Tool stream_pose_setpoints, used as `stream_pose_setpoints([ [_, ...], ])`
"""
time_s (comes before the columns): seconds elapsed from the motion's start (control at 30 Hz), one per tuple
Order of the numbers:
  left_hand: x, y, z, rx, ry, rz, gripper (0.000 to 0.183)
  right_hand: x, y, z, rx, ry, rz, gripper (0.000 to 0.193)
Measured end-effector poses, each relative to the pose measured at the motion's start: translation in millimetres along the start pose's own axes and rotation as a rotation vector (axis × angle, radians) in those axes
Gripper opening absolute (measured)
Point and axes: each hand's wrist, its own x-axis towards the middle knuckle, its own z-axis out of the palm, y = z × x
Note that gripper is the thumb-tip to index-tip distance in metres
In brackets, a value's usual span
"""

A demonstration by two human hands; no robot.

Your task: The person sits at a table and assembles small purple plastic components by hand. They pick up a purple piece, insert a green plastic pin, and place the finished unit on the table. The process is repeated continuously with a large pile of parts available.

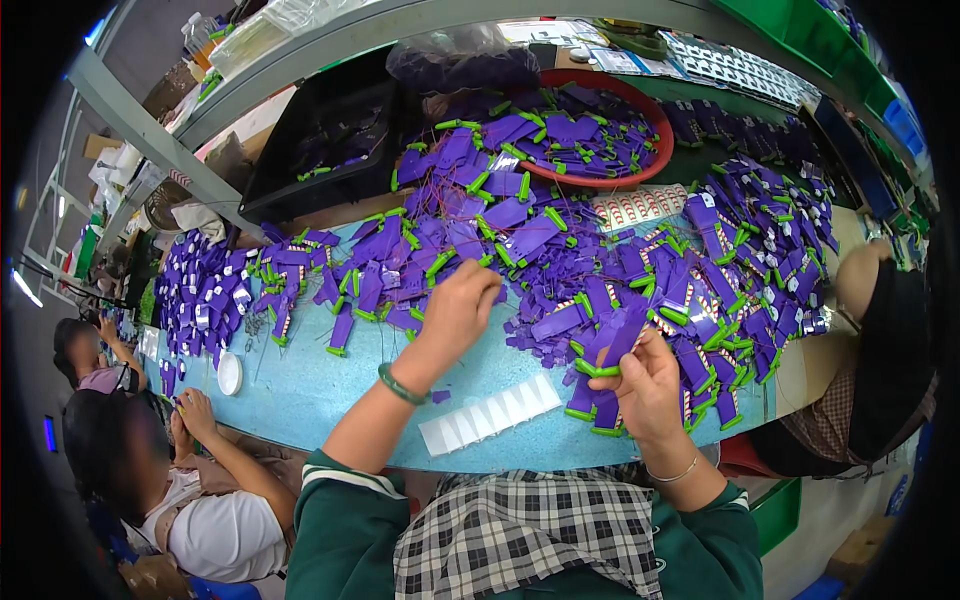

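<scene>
My right hand (652, 388) grips a flat purple part with a bright green end piece (622, 332), its thumb and fingers closed round the lower end. My left hand (462, 308) hovers at the near edge of the heap, fingertips pressed together; what they hold, if anything, is too small to make out. Under and beyond both hands spreads a heap of similar purple and green parts (530, 238), with thin dark red wires among them. Between my forearms lies a white strip sheet of slanted pieces (490, 414) on the blue tabletop (300, 400).
A red basin (660, 150) full of such parts stands at the back, a black bin (262, 190) left of it. A small white dish (230, 374) sits at the left. Co-workers sit at the left (215, 525) and right (850, 380). A metal shelf frame (150, 130) crosses above.
</scene>
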Motion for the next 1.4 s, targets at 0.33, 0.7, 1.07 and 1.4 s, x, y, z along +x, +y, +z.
stream_pose_setpoints([
  [0.33, 26.6, -8.2, 34.4, 0.24, -0.171, -0.259, 0.012, -14.3, 23.3, -7.5, -0.154, -0.184, 0.064, 0.035],
  [0.7, 12.3, 1.7, 14.0, 0.193, -0.119, -0.113, 0.018, -0.3, 27.8, 5.0, -0.186, -0.308, 0.084, 0.037],
  [1.07, -32.0, 40.0, -37.8, -0.348, -0.445, -0.229, 0.019, 8.2, 14.7, 12.5, -0.346, -0.357, -0.006, 0.033],
  [1.4, -130.5, 67.8, -25.7, -1.064, 0.019, -0.483, 0.024, 2.1, 69.1, 46.7, 0.355, -0.299, 0.66, 0.023],
])
